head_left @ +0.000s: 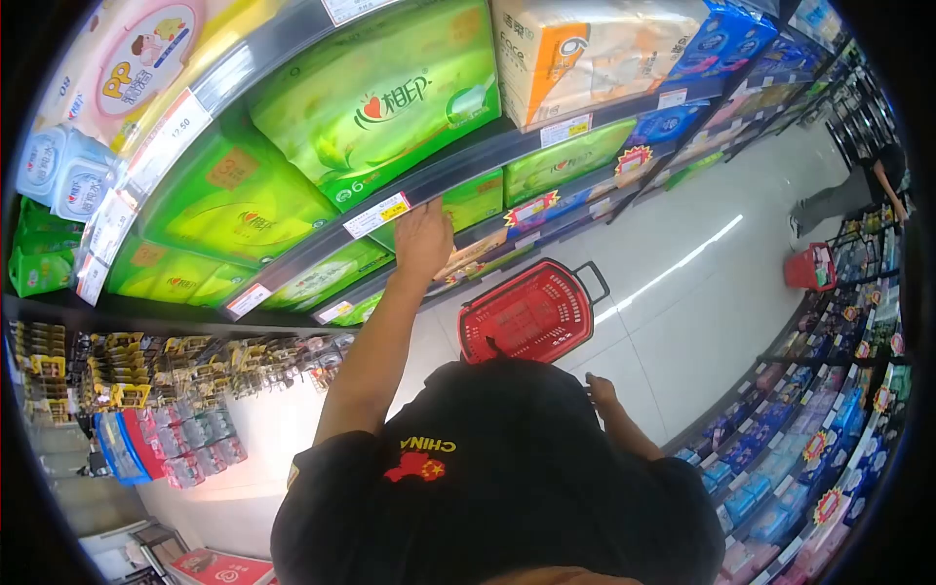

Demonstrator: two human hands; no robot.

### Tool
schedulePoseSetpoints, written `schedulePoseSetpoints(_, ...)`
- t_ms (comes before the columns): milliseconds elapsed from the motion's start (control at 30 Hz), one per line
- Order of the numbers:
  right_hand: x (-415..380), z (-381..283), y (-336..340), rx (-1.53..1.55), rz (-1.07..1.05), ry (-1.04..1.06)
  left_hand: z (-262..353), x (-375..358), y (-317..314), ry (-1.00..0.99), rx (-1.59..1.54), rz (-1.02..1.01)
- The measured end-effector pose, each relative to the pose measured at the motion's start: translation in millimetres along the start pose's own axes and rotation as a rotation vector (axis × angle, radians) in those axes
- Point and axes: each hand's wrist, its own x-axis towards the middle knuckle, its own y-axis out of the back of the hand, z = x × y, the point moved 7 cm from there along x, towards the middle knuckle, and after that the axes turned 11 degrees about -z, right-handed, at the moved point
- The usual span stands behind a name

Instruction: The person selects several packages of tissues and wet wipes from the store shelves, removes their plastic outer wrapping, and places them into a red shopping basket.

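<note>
My left hand (pixel 424 241) is raised to the shelf on the left, its fingertips at the shelf lip beside a white and yellow price label (pixel 377 214). The fingers look stretched toward the lip, with nothing visible in them. Just behind the hand lies a green tissue pack (pixel 473 203) on the lower shelf. Above the label sits a larger green tissue pack (pixel 390 102). My right hand (pixel 602 392) hangs low by my side, fingers loosely apart, holding nothing. Near it on the floor stands a red shopping basket (pixel 526 312) with a dark handle.
Orange and white tissue packs (pixel 595 54) fill the upper shelf further along. Across the aisle, a shelf (pixel 780 458) holds several blue and pink packs. A person (pixel 848 200) stands further down near another red basket (pixel 809 268). Hanging goods (pixel 205 366) line a rack behind left.
</note>
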Motion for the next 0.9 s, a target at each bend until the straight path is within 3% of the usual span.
schedulePoseSetpoints(133, 5.8, -22.6, -6.6, -0.093, -0.058, 0.098, 8.9, -9.3, 12.0, -0.016, 0.012, -0.010)
schedulePoseSetpoints(267, 28.4, -64.5, -27.9, -0.375, -0.118, 0.485, 22.5, -37.0, 31.3, -0.051, 0.067, 0.115)
schedulePoseSetpoints(433, 34.6, -101.8, -38.2, -0.374, -0.220, 0.527, 13.9, -78.9, 39.9, 0.024, -0.147, 0.140)
schedulePoseSetpoints(467, 32.8, -112.7, -41.7, -0.691, -0.198, 0.711, 5.6, -85.7, 41.3, 0.080, -0.257, 0.107)
schedulePoseSetpoints(567, 16.5, -123.4, -46.5, -1.178, -0.065, 0.927, -10.9, -104.7, 62.3, 0.207, -0.552, 0.108)
schedulePoseSetpoints(600, 17.8, -124.0, -45.2, -1.255, -0.067, 0.887, -15.0, -111.5, 73.5, 0.223, -0.622, 0.163)
schedulePoseSetpoints(700, 29.6, -116.8, -31.4, -0.837, -0.190, 0.804, -26.4, -126.8, 101.8, 0.260, -0.748, 0.348)
schedulePoseSetpoints(767, 38.3, -109.2, -24.8, -0.537, -0.248, 0.488, -31.0, -134.4, 120.7, 0.280, -0.826, 0.442)
schedulePoseSetpoints(833, 35.8, -112.0, -26.5, -0.583, -0.246, 0.493, -32.0, -139.2, 138.9, 0.292, -0.928, 0.496)
schedulePoseSetpoints(900, 31.3, -117.5, -31.1, -0.671, -0.256, 0.558, -37.4, -144.3, 161.5, 0.264, -0.819, 0.598)
